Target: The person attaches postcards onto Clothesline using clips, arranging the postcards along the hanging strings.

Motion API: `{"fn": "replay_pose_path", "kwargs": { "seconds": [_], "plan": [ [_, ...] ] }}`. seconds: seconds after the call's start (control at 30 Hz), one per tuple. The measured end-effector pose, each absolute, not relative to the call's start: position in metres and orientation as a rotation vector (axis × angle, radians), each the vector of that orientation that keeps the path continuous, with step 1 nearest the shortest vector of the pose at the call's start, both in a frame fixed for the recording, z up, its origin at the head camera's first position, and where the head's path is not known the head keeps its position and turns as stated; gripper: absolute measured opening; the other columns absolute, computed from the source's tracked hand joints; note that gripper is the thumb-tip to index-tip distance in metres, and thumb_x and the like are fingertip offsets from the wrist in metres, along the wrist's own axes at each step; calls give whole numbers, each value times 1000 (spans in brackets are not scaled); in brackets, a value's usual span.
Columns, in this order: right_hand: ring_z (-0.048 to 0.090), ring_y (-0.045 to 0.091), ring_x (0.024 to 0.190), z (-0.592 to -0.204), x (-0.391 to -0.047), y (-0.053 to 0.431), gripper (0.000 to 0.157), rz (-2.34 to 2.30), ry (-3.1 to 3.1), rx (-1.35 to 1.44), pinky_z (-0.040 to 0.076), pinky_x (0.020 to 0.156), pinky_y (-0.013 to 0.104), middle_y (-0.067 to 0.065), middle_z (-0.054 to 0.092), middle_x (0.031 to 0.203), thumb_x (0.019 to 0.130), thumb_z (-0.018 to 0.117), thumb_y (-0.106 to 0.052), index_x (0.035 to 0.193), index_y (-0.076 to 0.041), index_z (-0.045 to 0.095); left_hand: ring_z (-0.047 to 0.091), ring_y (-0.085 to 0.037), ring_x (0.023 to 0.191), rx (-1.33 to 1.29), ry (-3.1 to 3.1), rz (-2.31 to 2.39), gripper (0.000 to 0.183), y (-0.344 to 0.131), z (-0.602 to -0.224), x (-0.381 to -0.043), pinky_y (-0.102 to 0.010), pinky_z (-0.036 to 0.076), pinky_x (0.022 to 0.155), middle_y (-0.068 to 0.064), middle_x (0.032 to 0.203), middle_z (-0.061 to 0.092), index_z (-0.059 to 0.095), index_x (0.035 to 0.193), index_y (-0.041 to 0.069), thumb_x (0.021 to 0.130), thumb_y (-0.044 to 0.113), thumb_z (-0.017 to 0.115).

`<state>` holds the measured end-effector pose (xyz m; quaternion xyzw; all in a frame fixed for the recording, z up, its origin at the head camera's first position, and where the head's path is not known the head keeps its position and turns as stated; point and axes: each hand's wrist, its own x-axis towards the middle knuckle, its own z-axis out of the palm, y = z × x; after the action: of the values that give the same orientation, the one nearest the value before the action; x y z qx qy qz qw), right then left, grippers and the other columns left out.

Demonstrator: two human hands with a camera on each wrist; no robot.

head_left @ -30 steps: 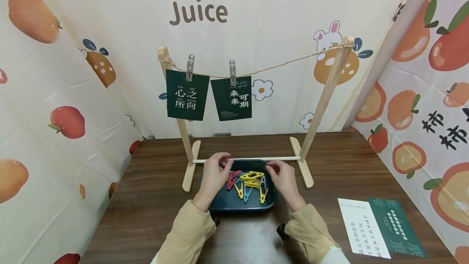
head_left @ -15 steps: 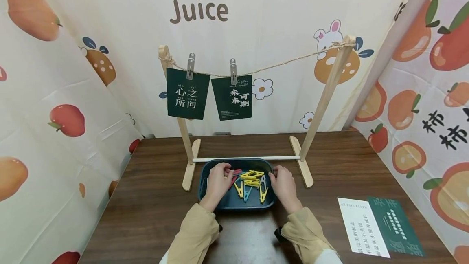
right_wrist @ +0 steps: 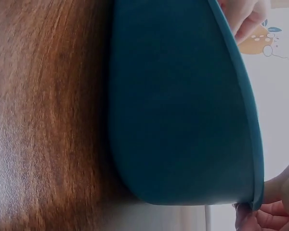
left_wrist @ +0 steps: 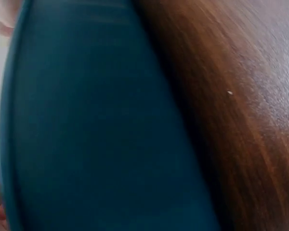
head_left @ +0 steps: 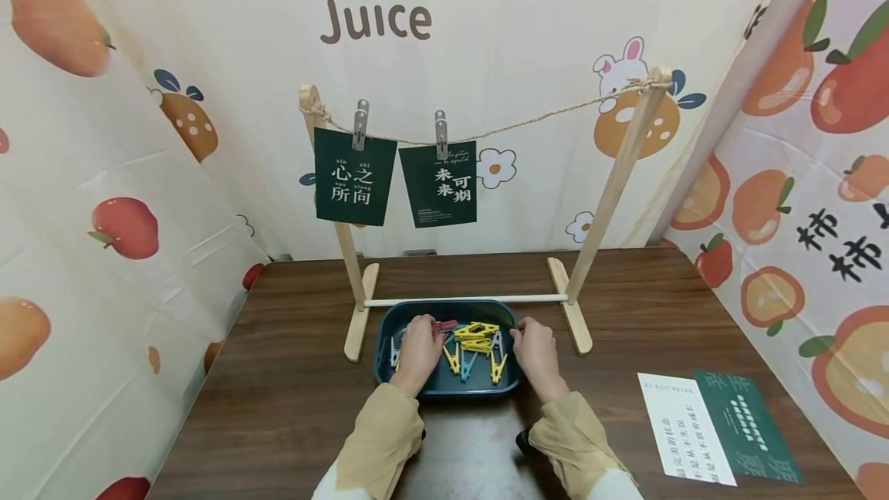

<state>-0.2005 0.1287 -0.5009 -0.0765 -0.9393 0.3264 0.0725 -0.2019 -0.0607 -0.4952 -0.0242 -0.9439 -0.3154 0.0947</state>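
Observation:
In the head view, my left hand (head_left: 419, 352) reaches into a dark blue tray (head_left: 464, 393), its fingers bent down beside the red clothespins (head_left: 445, 326). Its fingertips are hidden, so I cannot tell whether they pinch one. Several yellow clothespins (head_left: 476, 331) and blue ones (head_left: 468, 366) lie to the right of it, and a white clothespin (head_left: 394, 353) lies at the tray's left side. On the opposite side, my right hand (head_left: 536, 349) grips the tray's right rim. The right wrist view shows that hand's thumb and fingers (right_wrist: 274, 211) pinching the rim's corner.
Behind the tray stands a wooden frame (head_left: 611, 199) with a sagging string (head_left: 542, 116). Two dark green cards (head_left: 355, 176) hang from it by clear clips (head_left: 441, 136). A white card (head_left: 684, 427) and a green card (head_left: 746, 424) lie on the table at right.
My left hand has come down from above the tray's back left edge into the tray, onto the red clothespins. My right hand has lowered slightly at the right rim.

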Motion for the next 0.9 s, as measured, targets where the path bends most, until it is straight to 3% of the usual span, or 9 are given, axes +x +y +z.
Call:
{"fn": "replay_pose_path", "kwargs": {
  "seconds": [0.9],
  "plan": [
    [57, 25, 60, -494, -197, 125, 15, 1011, -2840, -277, 43, 45, 33, 19, 62, 81, 85, 59, -11, 91, 3, 60, 54, -28, 83, -46, -2935, -635, 36, -49, -516, -219, -38, 49, 73, -18, 86, 51, 54, 97, -8, 76, 17, 71]
  ]
}}
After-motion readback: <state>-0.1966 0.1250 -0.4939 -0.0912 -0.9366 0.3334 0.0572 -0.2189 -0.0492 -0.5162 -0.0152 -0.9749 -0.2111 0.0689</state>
